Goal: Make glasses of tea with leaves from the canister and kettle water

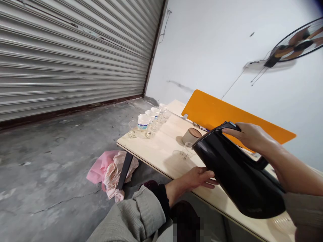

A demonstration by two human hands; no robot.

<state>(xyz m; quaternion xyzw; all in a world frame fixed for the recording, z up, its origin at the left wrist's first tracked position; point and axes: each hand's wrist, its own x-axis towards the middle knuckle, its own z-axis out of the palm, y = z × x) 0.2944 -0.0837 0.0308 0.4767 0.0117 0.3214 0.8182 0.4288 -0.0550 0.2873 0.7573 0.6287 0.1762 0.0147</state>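
Note:
My right hand [257,137] grips the handle of a black electric kettle [234,171], which is tilted with its mouth toward the left. Below the kettle's upper side, my left hand [199,178] has its fingers stretched out; whether they touch the kettle I cannot tell. Just under the kettle's mouth stands a clear glass cup [186,150] with small dark bits at its bottom. Behind the cup is a light canister with a wooden lid [191,135]. No stream of water can be made out.
Paper cups [143,121] and clear glass cups [132,129] line the left end of the wooden table [161,148]. An orange divider panel [227,112] stands along its far side. Pink cloth [111,171] lies by a table leg, and a ribbed clear item [281,222] sits under the kettle.

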